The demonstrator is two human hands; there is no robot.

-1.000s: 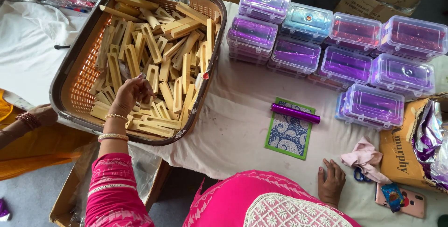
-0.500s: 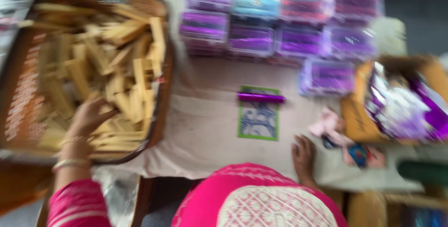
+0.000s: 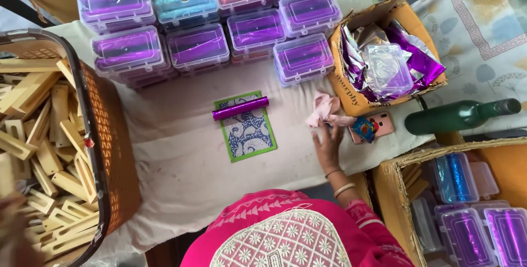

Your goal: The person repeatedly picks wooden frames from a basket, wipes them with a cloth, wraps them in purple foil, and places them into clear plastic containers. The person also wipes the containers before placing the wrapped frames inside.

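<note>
Plastic boxes: clear lidded cases point(image 3: 200, 25) stand packed in rows at the far side of the cloth-covered surface point(image 3: 175, 162); most hold purple foil, one blue, one reddish.
Basket: a brown slotted basket point(image 3: 107, 151) at the left edge holds a heap of pale wooden slotted pieces point(image 3: 49, 151).
Far carton: an open cardboard box point(image 3: 351, 88) just right of the cases holds crumpled purple foil and an empty clear case point(image 3: 388, 69).
Near carton: a second cardboard box point(image 3: 398, 201) at lower right holds more clear cases, some with purple and one with blue foil.
Centre: a patterned blue card with green border point(image 3: 247, 132) lies flat, with a purple foil roll point(image 3: 240, 107) across its top edge.
Right hand: the right hand point(image 3: 328, 143) rests on the surface, fingers point(image 3: 321, 132) loosely spread, tips touching a pink cloth point(image 3: 325, 109); holds nothing.
Left hand: a blur at the lower left corner over the basket; its fingers cannot be made out.
Beside the cloth: a pink phone point(image 3: 370, 127) and a green bottle point(image 3: 458, 116) lying on its side.
</note>
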